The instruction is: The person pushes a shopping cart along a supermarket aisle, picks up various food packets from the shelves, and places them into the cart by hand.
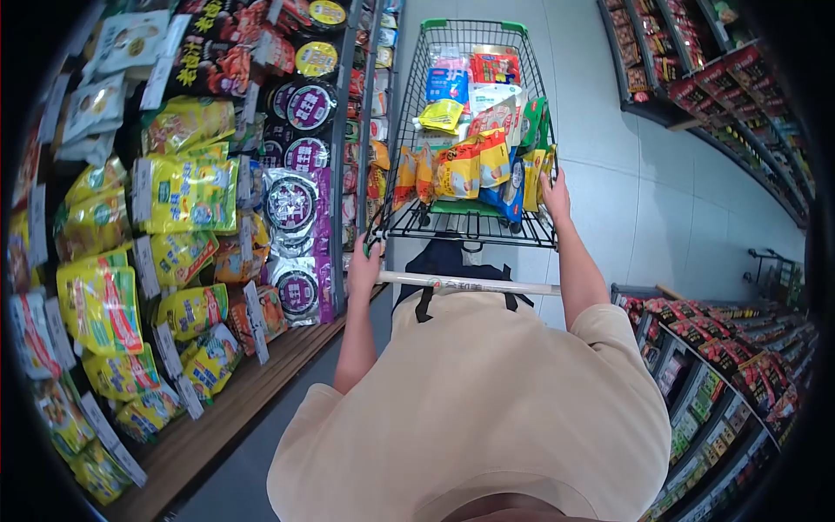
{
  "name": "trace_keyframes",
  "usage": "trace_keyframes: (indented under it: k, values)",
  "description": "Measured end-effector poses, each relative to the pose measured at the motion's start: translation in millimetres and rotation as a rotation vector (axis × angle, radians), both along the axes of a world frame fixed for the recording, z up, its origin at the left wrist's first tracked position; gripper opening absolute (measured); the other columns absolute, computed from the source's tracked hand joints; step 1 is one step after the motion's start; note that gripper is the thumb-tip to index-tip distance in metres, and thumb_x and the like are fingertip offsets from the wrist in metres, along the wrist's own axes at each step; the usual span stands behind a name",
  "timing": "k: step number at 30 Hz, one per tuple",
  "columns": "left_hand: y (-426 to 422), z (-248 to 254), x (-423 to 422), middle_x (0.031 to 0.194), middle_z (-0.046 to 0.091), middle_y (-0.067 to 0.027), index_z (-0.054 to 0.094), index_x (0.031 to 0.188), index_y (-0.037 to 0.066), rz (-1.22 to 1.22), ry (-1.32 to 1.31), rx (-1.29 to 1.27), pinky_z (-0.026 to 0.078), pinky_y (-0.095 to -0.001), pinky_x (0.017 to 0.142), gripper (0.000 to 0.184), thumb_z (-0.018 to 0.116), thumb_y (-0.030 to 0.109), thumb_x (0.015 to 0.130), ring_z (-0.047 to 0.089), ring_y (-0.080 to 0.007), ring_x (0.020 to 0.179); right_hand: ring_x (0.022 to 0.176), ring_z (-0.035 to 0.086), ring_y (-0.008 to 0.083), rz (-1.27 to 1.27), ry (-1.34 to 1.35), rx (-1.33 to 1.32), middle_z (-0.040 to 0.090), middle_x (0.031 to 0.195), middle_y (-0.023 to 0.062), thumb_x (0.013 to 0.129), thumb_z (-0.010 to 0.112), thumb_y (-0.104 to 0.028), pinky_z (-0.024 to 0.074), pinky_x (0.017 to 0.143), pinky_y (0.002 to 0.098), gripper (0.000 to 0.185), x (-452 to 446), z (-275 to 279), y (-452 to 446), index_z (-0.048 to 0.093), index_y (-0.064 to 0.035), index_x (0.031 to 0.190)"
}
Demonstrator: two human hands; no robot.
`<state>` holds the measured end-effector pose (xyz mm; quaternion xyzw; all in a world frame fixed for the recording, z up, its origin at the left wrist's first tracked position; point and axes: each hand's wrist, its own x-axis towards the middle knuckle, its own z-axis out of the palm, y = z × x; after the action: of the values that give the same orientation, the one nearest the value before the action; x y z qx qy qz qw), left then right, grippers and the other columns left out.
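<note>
"Because your beige shirt (487, 400) fills the lower middle of the view, which items escape inspection?"

"Most of your legs, and the undercarriage of the shopping cart (517, 28). Goods lower in it lie buried beneath yellow bags (457, 170). Dark lens edges cut off the left shelves (346, 78) and right shelves (661, 117); small print is illegible."

"Condition of your hands?"

"Well apart. Your left hand (364, 268) is closed on the cart's near left corner, your right hand (557, 196) on its right side; the far faces of both grips are hidden. The cart stands directly before you, its pale handle (470, 283) crossing just ahead of your shirt."

"Surface and room?"

"Grey tiled floor (600, 174), joints visible, runs along the cart's right. Close on your left, yellow pouches (97, 304) and purple-edged packs (300, 204) stand above a brown wooden ledge (252, 387). Across the aisle, red packs (696, 326) fill dark-framed racking."
</note>
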<state>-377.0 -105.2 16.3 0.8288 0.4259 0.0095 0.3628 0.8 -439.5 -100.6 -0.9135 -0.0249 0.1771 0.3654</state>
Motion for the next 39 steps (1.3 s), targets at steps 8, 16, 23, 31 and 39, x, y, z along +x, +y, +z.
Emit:
trace_keyframes:
  k: [8,16,23,31,39]
  values:
    - [5.7,-23.0,-4.3,0.109,0.068,-0.0256,0.063,0.125,0.010,0.197,0.097,0.153,0.051,-0.0501,0.087,0.041,0.060,0.036,0.094,0.064,-0.0432,0.103,0.119,0.055,0.0486,0.496,-0.145,-0.520,0.034,0.146,0.0378,0.095,0.054,-0.054,0.0484,0.095,0.0560,0.083,-70.6,48.5,-20.1,0.025,0.0008,0.150]
    - [2.1,-16.2,0.9,0.109,0.069,-0.0222,0.064,0.121,0.012,0.287,0.142,0.093,0.052,-0.0517,0.088,0.039,0.063,0.036,0.091,0.065,-0.0422,0.104,0.133,0.049,0.0339,0.396,-0.242,-0.658,0.051,0.144,0.0182,0.098,0.053,-0.038,0.0300,0.109,0.0616,0.056,-135.3,85.4,-28.0,0.047,-0.0052,0.142]
    - [1.0,-19.1,2.4,0.101,0.071,-0.0203,0.065,0.110,0.009,0.308,0.122,0.093,0.052,-0.0499,0.084,0.035,0.065,0.036,0.088,0.067,-0.0402,0.098,0.134,0.047,0.0280,0.314,-0.400,-0.526,0.051,0.144,0.0158,0.099,0.048,-0.027,0.0250,0.109,0.0671,0.043,-131.5,67.4,-31.1,0.054,-0.0088,0.137]
    - [-4.2,3.8,10.5,0.104,0.071,-0.0183,0.066,0.108,0.011,0.361,0.077,0.065,0.053,-0.0500,0.086,0.030,0.070,0.032,0.086,0.067,-0.0390,0.101,0.138,0.044,0.0303,0.360,-0.366,-0.486,0.048,0.146,0.0174,0.102,0.043,-0.032,0.0222,0.109,0.0687,0.045,-119.3,58.7,-31.5,0.050,-0.0096,0.140]
    - [14.0,-13.9,21.9,0.105,0.070,-0.0184,0.065,0.108,0.010,0.331,0.048,0.062,0.053,-0.0495,0.085,0.031,0.070,0.031,0.086,0.066,-0.0382,0.101,0.132,0.049,0.0315,0.355,-0.363,-0.454,0.052,0.141,0.0143,0.103,0.043,-0.039,0.0219,0.108,0.0709,0.048,-109.9,49.1,-28.0,0.048,-0.0114,0.142]
